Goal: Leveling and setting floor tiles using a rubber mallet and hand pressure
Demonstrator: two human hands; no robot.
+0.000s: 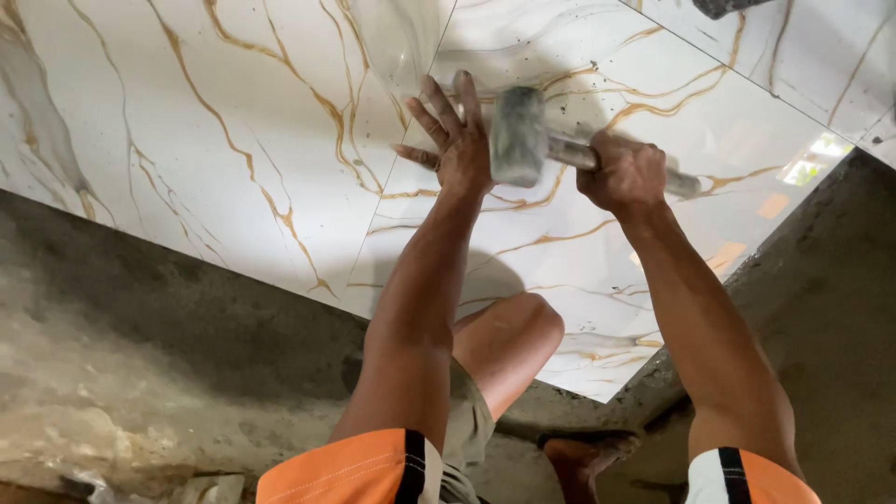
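Observation:
My left hand [455, 138] lies flat with fingers spread on a glossy white floor tile with gold veins [644, 215]. My right hand [627, 173] grips the grey handle of a rubber mallet. The mallet's dark grey head [517, 136] hangs just above the tile, right beside my left hand. A second matching tile [215, 131] lies to the left, with a thin seam between the two running past my left fingertips.
Bare grey mortar bed [140, 327] spreads in front of the tiles at lower left, and again at right [831, 308]. My bent knee [518, 322] and foot [583, 457] are over the tile's near edge. More laid tiles [821, 47] continue at top right.

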